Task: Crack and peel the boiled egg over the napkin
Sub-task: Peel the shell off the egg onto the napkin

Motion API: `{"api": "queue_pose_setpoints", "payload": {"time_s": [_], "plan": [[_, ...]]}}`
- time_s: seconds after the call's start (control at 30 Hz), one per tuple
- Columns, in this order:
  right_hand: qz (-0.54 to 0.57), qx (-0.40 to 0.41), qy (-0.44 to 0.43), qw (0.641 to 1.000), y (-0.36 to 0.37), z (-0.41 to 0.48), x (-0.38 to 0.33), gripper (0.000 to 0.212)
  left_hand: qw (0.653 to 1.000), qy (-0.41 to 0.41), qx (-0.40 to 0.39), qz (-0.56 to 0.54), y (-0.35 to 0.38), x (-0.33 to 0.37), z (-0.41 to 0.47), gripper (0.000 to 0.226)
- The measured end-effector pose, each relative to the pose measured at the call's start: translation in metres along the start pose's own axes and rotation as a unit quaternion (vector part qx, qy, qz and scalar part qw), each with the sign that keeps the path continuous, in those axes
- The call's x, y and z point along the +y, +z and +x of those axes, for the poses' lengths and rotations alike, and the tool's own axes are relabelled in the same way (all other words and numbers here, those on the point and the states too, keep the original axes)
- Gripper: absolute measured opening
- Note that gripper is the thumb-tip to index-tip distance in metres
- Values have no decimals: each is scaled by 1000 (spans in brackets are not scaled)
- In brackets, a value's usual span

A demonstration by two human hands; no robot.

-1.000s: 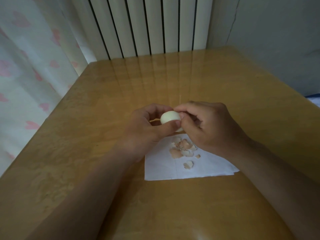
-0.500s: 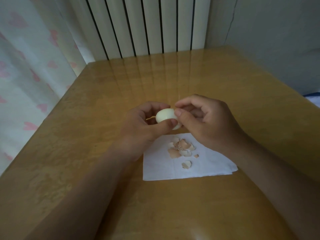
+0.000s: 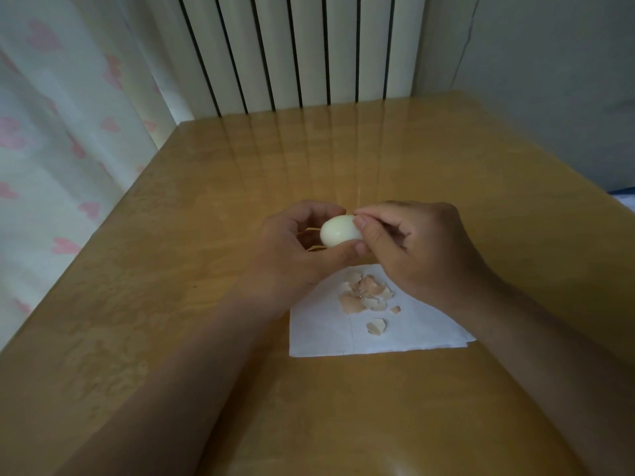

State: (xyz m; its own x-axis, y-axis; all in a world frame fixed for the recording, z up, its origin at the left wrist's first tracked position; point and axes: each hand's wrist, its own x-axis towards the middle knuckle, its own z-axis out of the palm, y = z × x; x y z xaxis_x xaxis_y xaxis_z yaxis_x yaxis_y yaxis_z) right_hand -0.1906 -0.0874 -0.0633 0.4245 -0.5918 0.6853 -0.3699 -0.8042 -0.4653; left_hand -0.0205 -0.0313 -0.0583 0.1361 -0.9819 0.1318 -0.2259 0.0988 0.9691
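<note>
A boiled egg (image 3: 338, 236), white and bare on the side I can see, is held just above the far edge of a white napkin (image 3: 323, 333). My left hand (image 3: 292, 255) grips it between thumb and fingers. My right hand (image 3: 419, 249) pinches at the egg's right end with thumb and forefinger; that end is hidden by the fingers. Several pale brown shell pieces (image 3: 366, 295) lie in a small heap on the napkin, below the hands.
The wooden table (image 3: 206, 304) carries the napkin near its middle. A white radiator (image 3: 292, 53) stands behind the far edge, a curtain with pink hearts (image 3: 58, 132) hangs along the left side, and a grey wall (image 3: 549, 80) rises at the right.
Both hands and the egg have lifted slightly away from the napkin and the egg has turned a little in my left hand. The shell pieces lie as before.
</note>
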Motion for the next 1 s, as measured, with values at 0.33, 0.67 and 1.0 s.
{"api": "queue_pose_setpoints", "payload": {"time_s": [0.33, 0.67, 1.0], "plan": [[-49, 0, -33, 998, -2, 3, 0, 12, 999, 9, 18, 36, 3, -2, 0, 42], [37, -121, 68, 990, -23, 3, 8, 17, 999, -2, 40, 9, -3, -1, 0, 41], [94, -210, 107, 967, -23, 2, -2, 12, 976, -79, 12, -205, -6, 0, 5, 46]]}}
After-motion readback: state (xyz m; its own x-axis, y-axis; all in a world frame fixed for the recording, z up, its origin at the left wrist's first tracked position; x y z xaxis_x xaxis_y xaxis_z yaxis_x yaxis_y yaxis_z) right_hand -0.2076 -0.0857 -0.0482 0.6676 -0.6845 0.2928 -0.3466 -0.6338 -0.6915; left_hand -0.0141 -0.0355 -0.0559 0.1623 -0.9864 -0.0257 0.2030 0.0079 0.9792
